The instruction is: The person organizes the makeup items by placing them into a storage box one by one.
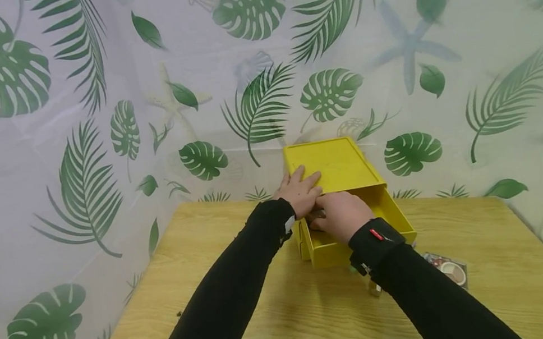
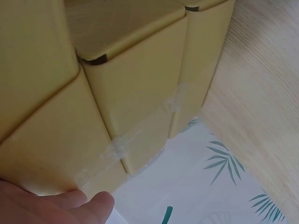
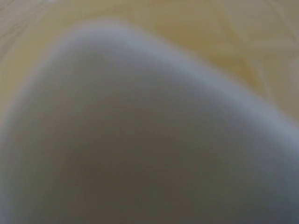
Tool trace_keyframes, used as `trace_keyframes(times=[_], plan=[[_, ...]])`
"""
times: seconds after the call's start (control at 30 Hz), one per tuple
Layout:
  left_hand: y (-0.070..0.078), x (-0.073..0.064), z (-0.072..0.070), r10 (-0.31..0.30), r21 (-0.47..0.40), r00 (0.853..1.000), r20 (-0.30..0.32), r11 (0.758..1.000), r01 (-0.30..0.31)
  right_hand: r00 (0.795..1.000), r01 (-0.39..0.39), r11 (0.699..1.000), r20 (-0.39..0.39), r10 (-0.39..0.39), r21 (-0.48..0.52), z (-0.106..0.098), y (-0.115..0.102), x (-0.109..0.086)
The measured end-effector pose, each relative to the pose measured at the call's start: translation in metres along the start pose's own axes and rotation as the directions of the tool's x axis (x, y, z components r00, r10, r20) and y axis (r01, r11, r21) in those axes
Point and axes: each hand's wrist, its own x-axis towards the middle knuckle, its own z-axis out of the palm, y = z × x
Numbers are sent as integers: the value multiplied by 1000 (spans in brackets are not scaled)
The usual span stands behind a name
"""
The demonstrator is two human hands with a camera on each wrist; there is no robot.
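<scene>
My left hand rests on the top of a yellow drawer box, near its left front corner, fingers spread. In the left wrist view, fingers of that hand lie along the yellow side wall, where clear tape runs across the panels. My right hand is down in the pulled-out yellow drawer, at its left side. Its curled thumb and fingers pinch a small greyish thing, mostly hidden by the hand. A blurred grey shape close to the lens fills most of the right wrist view.
The box stands at the back of a wooden table, against a leaf-patterned curtain. A flat patterned item with a round pale part lies right of the drawer, partly behind the right sleeve. A small shiny golden thing lies before the drawer.
</scene>
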Motion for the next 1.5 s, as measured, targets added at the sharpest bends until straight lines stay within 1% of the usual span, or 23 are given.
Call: trace_keyframes(times=[0.1, 0.23, 0.4, 0.5, 0.6, 0.73, 0.83, 0.93, 1.07, 1.23, 1.43, 1.5], plan=[[0, 0, 0, -1, -4, 1000, -5, 1000, 1, 1000, 8, 1000, -7, -8, -21, 0, -1, 1], [0, -1, -1, -2, -9, 1000, -11, 1000, 2, 999, 45, 996, -11, -46, -77, 1, -3, 1], [0, -1, 0, 2, -2, 1000, -14, 1000, -2, 998, 65, 991, 11, -64, -119, 1, -3, 0], [1, 0, 1, -1, 6, 1000, -15, 1000, 1, 995, 98, 988, 29, -95, -122, 1, 0, 1], [1, 1, 1, -5, 19, 1000, -14, 1000, 5, 993, 112, 989, 33, -109, -100, 3, 4, 1], [1, 1, 2, -1, 7, 1000, -19, 1000, 1, 997, 69, 998, 24, -69, -6, 4, 6, -1], [1, 1, 2, 14, -13, 1000, -17, 1000, -14, 998, 68, 997, 5, -68, 35, 2, 7, -4], [0, 0, 2, 21, -25, 1000, -14, 999, -22, 996, 88, 995, -16, -88, 39, -3, 8, -10], [0, 0, 1, 15, -14, 1000, -20, 1000, -15, 994, 105, 994, -27, -104, 35, -13, 12, -21], [0, -1, 2, 13, -5, 1000, -23, 1000, -13, 992, 119, 992, -33, -118, 35, -21, 27, -38], [1, -1, 2, 14, -18, 1000, -16, 1000, -14, 982, 169, 984, -100, -162, 65, -26, 47, -56], [0, -1, 2, 17, -21, 1000, -16, 1000, -17, 980, 173, 982, -114, -164, 80, -27, 52, -63]])
